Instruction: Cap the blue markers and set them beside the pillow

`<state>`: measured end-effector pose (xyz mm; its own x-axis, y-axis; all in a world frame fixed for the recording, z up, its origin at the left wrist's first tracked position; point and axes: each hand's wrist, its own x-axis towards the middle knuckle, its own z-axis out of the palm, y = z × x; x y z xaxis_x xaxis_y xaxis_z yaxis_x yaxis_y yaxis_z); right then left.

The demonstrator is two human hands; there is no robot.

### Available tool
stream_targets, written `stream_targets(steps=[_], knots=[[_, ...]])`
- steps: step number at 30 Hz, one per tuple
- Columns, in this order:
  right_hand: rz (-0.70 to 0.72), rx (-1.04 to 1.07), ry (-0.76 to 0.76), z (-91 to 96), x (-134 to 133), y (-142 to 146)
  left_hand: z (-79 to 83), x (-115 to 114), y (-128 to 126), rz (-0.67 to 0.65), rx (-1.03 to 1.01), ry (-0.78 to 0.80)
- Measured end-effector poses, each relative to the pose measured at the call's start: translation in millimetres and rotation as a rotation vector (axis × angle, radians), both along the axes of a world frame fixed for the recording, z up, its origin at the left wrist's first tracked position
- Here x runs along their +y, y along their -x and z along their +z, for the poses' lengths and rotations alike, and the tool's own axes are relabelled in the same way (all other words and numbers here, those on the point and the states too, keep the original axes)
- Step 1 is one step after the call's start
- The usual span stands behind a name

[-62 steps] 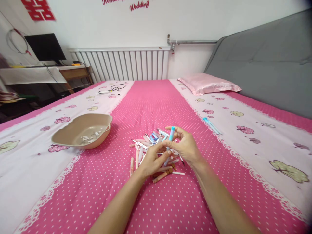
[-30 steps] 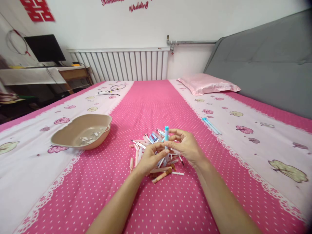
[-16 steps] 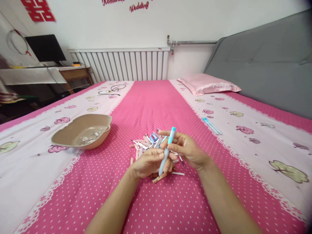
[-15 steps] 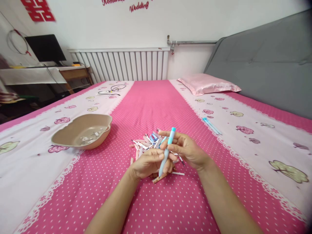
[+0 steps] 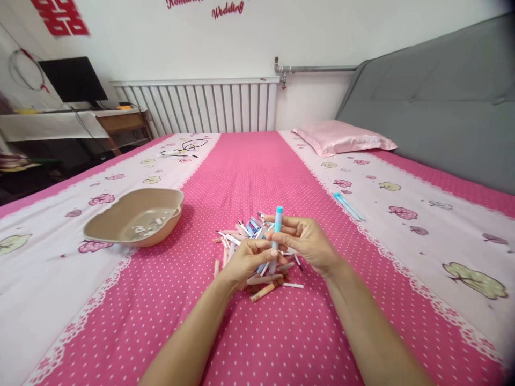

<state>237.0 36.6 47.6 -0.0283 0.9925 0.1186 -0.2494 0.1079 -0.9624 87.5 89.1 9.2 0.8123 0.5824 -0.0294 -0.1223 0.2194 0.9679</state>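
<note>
Between my two hands stands a pale blue pen (image 5: 278, 222) with a turquoise top end, held almost upright. The fingers of my left hand (image 5: 245, 262) are closed round its lower part. My right hand (image 5: 311, 244) pinches it higher up, between thumb and fingers. Below and behind the hands lies a loose pile of pen parts (image 5: 251, 228), with pink, white, blue and orange pieces, partly hidden by my fingers. The pen's lower tip is hard to make out against the pile.
To the left, a beige basin (image 5: 116, 217) holds several small white pieces (image 5: 140, 230). Blue pens (image 5: 349, 207) lie together on the right. Farther back are a black cable (image 5: 195, 145) and a pink pillow (image 5: 341, 138) on the pink bedspread (image 5: 249, 166).
The pen has turned from a slant to nearly upright and shifted slightly left. My left fingers have closed further round its lower part, and more of the orange piece beneath shows.
</note>
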Motion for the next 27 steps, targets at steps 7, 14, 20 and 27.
stream_targets(steps=[7,14,20,27], knots=[[-0.063,-0.049,0.01,-1.4,3,2,-0.3,1,-1,0.16,0.044,-0.188],[-0.113,-0.091,-0.022,-4.3,6,7,4.4,0,-5,0.332,0.094,-0.198],[-0.321,-0.161,-0.09,-4.7,11,2,10.2,7,-4,0.539,-0.021,-0.092],[-0.563,-0.352,-0.007,-25.1,22,-18,7.4,25,9,0.831,-0.07,-0.086]])
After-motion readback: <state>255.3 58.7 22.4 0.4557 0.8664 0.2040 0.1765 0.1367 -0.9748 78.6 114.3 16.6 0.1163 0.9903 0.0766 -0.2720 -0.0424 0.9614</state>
